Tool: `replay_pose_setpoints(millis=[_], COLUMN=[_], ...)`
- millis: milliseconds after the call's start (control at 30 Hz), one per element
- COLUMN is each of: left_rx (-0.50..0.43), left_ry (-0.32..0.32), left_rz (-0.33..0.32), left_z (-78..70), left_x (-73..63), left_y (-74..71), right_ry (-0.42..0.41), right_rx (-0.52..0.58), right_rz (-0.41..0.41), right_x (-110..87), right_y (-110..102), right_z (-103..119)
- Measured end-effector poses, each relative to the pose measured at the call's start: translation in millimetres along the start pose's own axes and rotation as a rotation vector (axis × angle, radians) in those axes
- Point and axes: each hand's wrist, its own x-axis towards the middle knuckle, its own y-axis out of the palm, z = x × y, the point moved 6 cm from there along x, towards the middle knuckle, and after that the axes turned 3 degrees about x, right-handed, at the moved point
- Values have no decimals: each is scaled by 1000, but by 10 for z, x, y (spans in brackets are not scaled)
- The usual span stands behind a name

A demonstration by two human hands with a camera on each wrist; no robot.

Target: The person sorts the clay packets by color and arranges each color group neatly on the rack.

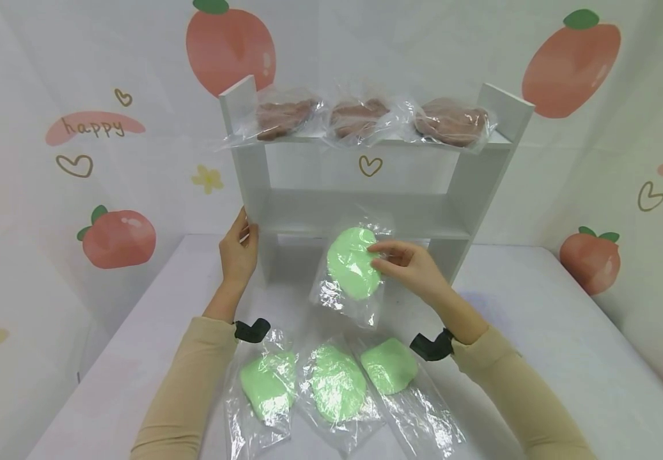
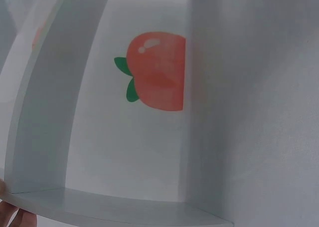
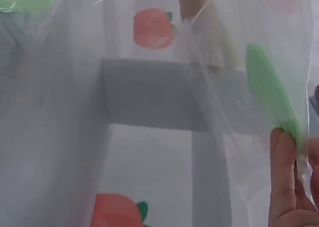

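Three clear bags (image 1: 338,383), w/ one flat green piece each, lie nearest the camera, side by side on a white table (image 1: 135,345), btw. two beige sleeves (image 1: 184,390). Behind the table hangs a pale wall cloth (image 1: 366,38), printed w/ red fruits (image 1: 233,51), outlined hearts (image 1: 75,166), yellow flowers (image 1: 208,179) & the word "happy" (image 1: 94,126). On the table stands a white shelf (image 1: 481,185); its top board bears three bags w/ brown pieces (image 1: 360,119).

One more green bag, the held bag (image 1: 350,284), is in the air, in front of the shelf, approx. at the middle of its width; its upper part overlaps the edge of the middle board (image 1: 302,214). The green disc (image 1: 353,262) inside is light in colour & roughly oval, and the film is shiny & wrinkled, esp. at the lower end. R hand (image 1: 414,265) pinches this bag at its right side, btw. thumb & fingers. L hand (image 1: 239,252) grips the shelf's left side panel (image 1: 252,172) at its front edge.

R-wrist view shows the disc nearly edge-on, i.e. rather thin, whereas the head view shows its broad face. L-wrist view looks into the shelf, where one printed fruit (image 2: 157,72) appears through the open back; head view shows a heart (image 1: 370,166) through the upper opening instead.
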Motion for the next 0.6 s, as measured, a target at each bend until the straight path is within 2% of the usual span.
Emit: replay_pose_setpoints(millis=[333, 600], left_rx=[-3, -20], left_ry=[5, -7], left_rz=[-9, -1], left_z=[-10, -15], left_x=[0, -4], left_y=[-8, -4], right_ry=[39, 18], right_rx=[60, 152], right_rz=[-29, 18], right_x=[289, 506], right_y=[225, 380], right_z=[106, 206])
